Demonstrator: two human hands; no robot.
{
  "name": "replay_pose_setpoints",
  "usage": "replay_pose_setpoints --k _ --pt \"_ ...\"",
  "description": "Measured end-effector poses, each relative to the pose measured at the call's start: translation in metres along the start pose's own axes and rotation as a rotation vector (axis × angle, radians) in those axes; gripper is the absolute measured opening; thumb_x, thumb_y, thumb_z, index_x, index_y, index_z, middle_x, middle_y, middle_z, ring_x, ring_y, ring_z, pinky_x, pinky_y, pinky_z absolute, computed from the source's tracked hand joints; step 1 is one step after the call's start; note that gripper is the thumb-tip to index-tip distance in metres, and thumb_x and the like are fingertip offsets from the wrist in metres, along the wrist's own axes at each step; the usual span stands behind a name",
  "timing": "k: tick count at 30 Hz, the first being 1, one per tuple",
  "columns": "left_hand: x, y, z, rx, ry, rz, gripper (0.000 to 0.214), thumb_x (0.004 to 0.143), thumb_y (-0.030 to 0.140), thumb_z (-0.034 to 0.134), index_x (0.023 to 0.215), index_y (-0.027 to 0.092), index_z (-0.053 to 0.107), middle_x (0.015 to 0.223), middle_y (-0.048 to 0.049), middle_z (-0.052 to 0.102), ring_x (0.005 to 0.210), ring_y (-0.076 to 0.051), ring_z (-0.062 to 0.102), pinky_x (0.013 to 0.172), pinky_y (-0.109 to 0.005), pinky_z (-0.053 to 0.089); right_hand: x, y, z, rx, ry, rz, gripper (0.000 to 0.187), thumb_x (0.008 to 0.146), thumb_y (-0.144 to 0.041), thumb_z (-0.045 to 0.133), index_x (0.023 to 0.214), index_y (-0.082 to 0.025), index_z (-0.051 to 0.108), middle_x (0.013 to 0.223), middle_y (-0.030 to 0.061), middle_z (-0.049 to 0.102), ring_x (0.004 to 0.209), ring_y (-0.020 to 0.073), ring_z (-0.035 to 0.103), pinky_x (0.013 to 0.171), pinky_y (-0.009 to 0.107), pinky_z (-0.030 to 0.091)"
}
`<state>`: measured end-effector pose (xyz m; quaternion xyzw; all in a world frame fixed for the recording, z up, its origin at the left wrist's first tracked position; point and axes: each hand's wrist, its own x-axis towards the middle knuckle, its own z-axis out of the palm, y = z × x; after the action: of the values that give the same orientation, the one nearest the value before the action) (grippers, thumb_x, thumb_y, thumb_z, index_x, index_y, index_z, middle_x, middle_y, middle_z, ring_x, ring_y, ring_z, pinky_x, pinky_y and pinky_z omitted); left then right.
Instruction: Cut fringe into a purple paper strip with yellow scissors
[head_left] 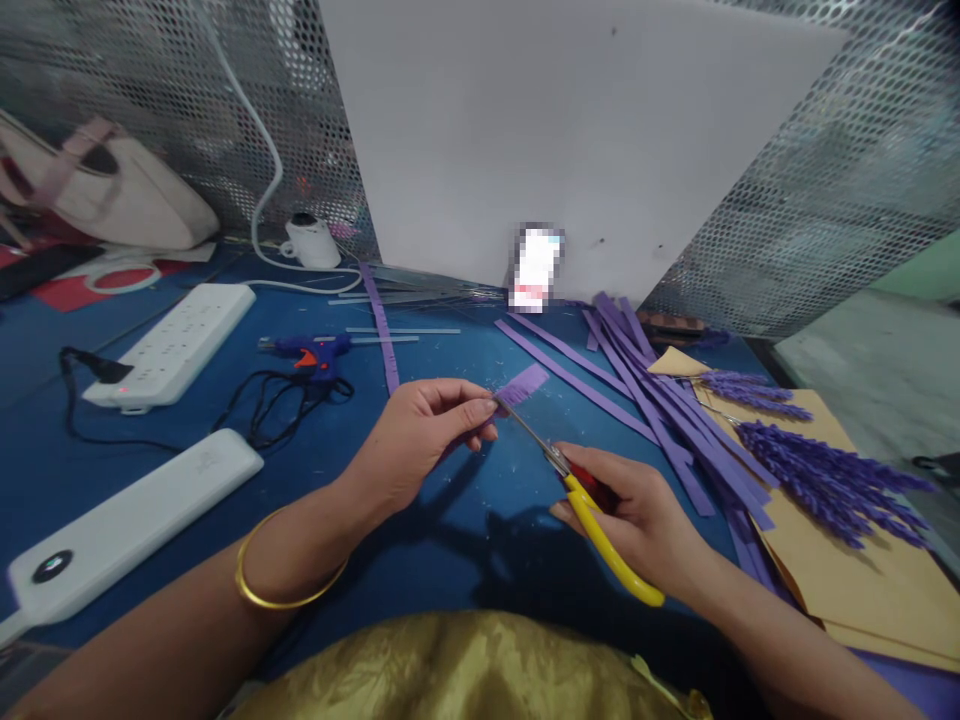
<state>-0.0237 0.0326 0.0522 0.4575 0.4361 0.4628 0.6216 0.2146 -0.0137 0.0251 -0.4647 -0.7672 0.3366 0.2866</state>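
Near the middle of the blue table, my left hand point(431, 435) pinches a short purple paper strip point(529, 383) between thumb and fingers. Fine slits seem to run along the strip's edge. My right hand point(637, 505) grips a pair of scissors point(611, 550) with yellow handles. The scissor blades reach up and left to the strip, their tips by my left thumb. Whether the blades are fully together I cannot tell. To the right of the scissors, several long purple strips point(652, 390) lie in a loose pile.
Left on the table are a blue glue gun point(322, 355) with a black cord, a white power strip point(184, 345) and a long white device point(142, 525). Purple lavender-like stems point(825, 475) rest on brown paper point(877, 580) at right. A phone point(535, 268) leans against the white board point(570, 130).
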Motion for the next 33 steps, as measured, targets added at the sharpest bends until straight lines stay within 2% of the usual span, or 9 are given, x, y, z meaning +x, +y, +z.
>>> replay_pose_setpoints --k 8,12,16,21,27,33 --pt "0.000 0.002 0.001 0.015 0.016 0.009 0.009 0.071 0.025 0.079 0.071 0.017 0.075 0.060 -0.0003 0.067 0.056 -0.010 0.055 0.055 -0.021 0.042 0.000 0.004 0.003 0.079 -0.006 0.022 0.034 0.088 -0.035 0.068 0.117 -0.017 0.070 0.089 0.0061 0.064 0.072 0.0161 0.053 0.066 0.026 0.049" --pt "0.001 0.003 0.001 -0.008 0.001 -0.030 0.011 0.070 0.027 0.079 0.069 0.017 0.075 0.058 -0.0003 0.065 0.054 -0.010 0.053 0.052 -0.021 0.040 0.002 0.000 0.002 0.199 -0.054 0.081 0.035 0.087 -0.041 0.069 0.110 -0.015 0.074 0.077 0.0017 0.055 0.065 0.0126 0.044 0.059 0.023 0.045" --pt "0.003 0.002 0.001 -0.039 -0.009 -0.079 0.015 0.070 0.030 0.080 0.069 0.016 0.074 0.057 0.0000 0.064 0.052 -0.009 0.051 0.051 -0.020 0.039 0.005 -0.006 0.000 0.301 -0.084 0.129 0.044 0.086 -0.049 0.069 0.112 -0.015 0.075 0.068 -0.0014 0.047 0.058 0.0097 0.036 0.051 0.021 0.039" --pt "0.002 0.001 0.001 -0.067 -0.019 -0.074 0.011 0.070 0.026 0.082 0.073 0.017 0.076 0.061 0.0008 0.066 0.056 -0.008 0.053 0.054 -0.019 0.040 0.006 -0.002 0.002 0.290 -0.052 0.128 0.040 0.084 -0.047 0.071 0.108 -0.015 0.076 0.069 -0.0004 0.049 0.060 0.0111 0.038 0.053 0.022 0.040" --pt "0.001 0.001 0.000 0.027 0.020 -0.002 0.011 0.070 0.026 0.081 0.075 0.017 0.077 0.061 0.0001 0.067 0.058 -0.011 0.055 0.056 -0.021 0.042 0.002 0.004 0.004 0.154 -0.002 0.101 0.034 0.084 -0.041 0.071 0.107 -0.016 0.074 0.076 0.0012 0.054 0.066 0.0136 0.043 0.059 0.023 0.044" --pt "0.001 -0.001 -0.001 0.008 -0.010 -0.030 0.011 0.070 0.027 0.081 0.074 0.019 0.077 0.062 0.0009 0.068 0.058 -0.010 0.055 0.056 -0.022 0.041 0.005 -0.003 0.000 0.273 -0.071 0.141 0.032 0.084 -0.043 0.071 0.099 -0.015 0.075 0.073 -0.0009 0.048 0.063 0.0116 0.038 0.055 0.021 0.039"
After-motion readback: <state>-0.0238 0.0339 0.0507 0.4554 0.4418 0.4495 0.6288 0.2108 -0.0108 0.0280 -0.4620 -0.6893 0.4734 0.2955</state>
